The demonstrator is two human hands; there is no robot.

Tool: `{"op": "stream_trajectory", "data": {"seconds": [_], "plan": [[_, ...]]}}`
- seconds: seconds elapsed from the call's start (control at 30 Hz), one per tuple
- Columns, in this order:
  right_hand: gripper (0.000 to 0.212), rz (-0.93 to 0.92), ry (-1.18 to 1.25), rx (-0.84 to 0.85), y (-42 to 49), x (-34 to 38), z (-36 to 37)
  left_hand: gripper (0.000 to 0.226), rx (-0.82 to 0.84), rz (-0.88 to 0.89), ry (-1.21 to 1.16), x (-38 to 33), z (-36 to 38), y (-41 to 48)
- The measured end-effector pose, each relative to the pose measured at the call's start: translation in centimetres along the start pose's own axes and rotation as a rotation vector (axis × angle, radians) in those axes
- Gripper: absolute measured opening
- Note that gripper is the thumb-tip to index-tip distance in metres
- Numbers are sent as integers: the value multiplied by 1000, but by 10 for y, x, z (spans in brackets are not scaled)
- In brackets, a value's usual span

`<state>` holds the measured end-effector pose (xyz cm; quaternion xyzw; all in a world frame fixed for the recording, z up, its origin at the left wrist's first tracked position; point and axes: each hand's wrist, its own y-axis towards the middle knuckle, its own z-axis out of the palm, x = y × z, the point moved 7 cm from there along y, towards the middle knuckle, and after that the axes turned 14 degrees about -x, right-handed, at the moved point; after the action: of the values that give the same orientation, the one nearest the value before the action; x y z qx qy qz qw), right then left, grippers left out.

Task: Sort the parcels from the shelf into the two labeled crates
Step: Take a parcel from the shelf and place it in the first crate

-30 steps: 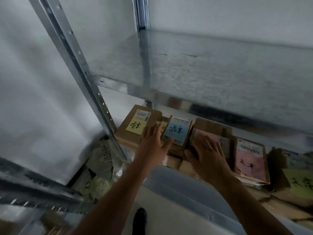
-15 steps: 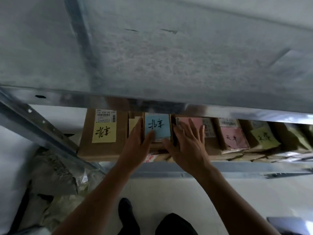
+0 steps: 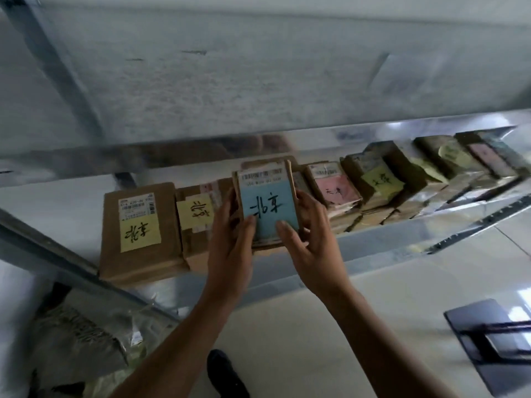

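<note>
A cardboard parcel with a blue handwritten label (image 3: 268, 206) is raised a little above the row on the metal shelf (image 3: 373, 237). My left hand (image 3: 231, 242) grips its left edge, thumb on the label. My right hand (image 3: 309, 239) grips its right edge, thumb on the lower part of the label. A large brown parcel with a yellow label (image 3: 139, 229) lies at the left end. A second yellow-labelled parcel (image 3: 195, 214) sits beside my left hand. To the right lies a pink-labelled parcel (image 3: 334, 189), then a yellow-labelled one (image 3: 379, 179). No crate is in view.
The underside of the upper shelf (image 3: 258, 81) hangs close above the parcels. A slanted metal upright (image 3: 71, 271) crosses the lower left, with crumpled plastic bags (image 3: 86, 340) behind it. A dark flat object (image 3: 497, 343) lies on the pale floor at lower right. My shoe (image 3: 224, 374) shows below.
Both hands have closed on the blue-labelled parcel and pulled it up and toward me out of the row. The view has swung so the shelf runs off to the right.
</note>
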<state>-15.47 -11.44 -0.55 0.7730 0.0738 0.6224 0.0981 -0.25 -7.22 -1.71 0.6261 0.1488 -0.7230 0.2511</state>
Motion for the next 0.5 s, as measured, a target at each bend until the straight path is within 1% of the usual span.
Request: {"op": "stream_trajectory", "data": {"seconds": [0.1,0.17,0.23,0.33,0.37,0.43,0.5], "plan": [[56,55,70,-117,-27,-2,-65,56,118,36,40,-6,48,-43],[54,109,100,-212,-51,-7,-118,57,217,21,43,-6,85,-78],[55,176,120,-334,-82,-16,-177,55,362,4,103,-3,129,-119],[56,243,140,-550,-134,-32,-270,50,553,37,232,-2,191,-183],[57,259,140,-615,-154,-36,-300,52,597,80,293,0,210,-202],[63,284,144,-737,-195,-44,-358,65,667,261,433,1,247,-237],[63,289,131,-863,-236,-48,-414,70,758,415,495,3,286,-273]]}}
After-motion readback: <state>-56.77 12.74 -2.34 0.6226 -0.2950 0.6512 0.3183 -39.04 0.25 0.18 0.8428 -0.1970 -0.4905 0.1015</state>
